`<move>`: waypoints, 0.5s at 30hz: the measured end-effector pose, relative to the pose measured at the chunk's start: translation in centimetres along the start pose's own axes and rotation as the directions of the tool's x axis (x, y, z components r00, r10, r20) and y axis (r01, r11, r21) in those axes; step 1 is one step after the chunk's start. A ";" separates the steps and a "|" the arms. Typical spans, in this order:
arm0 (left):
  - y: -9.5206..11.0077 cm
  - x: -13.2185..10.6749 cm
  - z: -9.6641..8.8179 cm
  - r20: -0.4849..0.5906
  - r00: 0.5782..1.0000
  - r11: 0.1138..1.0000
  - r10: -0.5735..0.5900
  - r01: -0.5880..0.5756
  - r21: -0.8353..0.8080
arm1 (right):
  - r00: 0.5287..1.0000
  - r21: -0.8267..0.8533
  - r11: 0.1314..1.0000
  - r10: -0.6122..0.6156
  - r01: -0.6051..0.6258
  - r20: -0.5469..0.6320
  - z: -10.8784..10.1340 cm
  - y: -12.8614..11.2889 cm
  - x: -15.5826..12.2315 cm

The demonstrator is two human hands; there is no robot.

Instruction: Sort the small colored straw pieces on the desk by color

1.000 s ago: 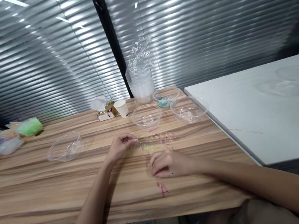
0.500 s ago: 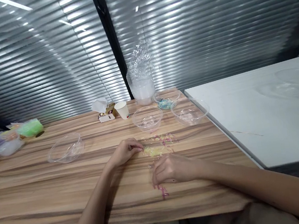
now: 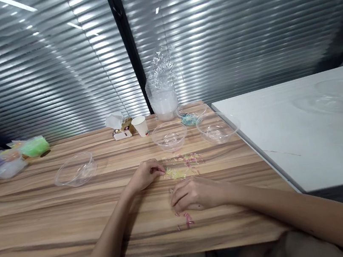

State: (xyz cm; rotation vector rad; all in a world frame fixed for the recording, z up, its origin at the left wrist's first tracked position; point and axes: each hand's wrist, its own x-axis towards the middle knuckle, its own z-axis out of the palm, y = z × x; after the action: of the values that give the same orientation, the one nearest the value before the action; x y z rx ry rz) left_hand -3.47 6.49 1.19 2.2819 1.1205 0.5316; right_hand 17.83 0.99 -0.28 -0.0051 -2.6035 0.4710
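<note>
Seemingly early on: left hand (image 3: 148,175) pinched at yellow bits (image 3: 175,173) mid-table; right hand (image 3: 194,194), fingers curled narrow, covered pink bits (image 3: 187,219) near the front edge; clear bowls (image 3: 157,135) sat nearly empty.

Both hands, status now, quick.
Left hand: fingers curled, tips on the yellow pieces; whether it grips one cannot be told.
Right hand: palm down, fingers curled, beside the pink pieces; grip cannot be told.
</note>
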 end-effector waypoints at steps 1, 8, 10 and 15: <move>0.0 0.0 0.0 -0.003 1.000 1.000 -0.003 0.003 0.004 | 1.000 -0.010 1.000 0.012 -0.012 -0.027 0.1 0.1 -0.1; 0.0 0.0 -0.1 -0.005 1.000 0.997 0.023 -0.023 0.079 | 0.911 -0.178 0.954 0.161 -0.242 -0.380 -0.7 1.2 -0.9; 0.5 0.0 -0.2 0.004 1.000 0.997 0.019 -0.019 0.072 | 0.860 -0.203 0.923 0.202 -0.327 -0.468 -1.2 1.6 -1.1; 3.2 -0.5 -0.1 0.146 0.988 0.996 0.043 -0.031 -0.082 | 0.755 -0.175 0.868 0.285 -0.464 -0.590 -2.2 2.8 -1.7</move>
State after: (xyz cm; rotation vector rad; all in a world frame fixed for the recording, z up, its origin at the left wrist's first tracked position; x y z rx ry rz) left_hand -1.95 4.49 3.18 2.2372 0.9695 0.4061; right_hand 20.10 4.17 -0.19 -0.6958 -2.0598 0.1437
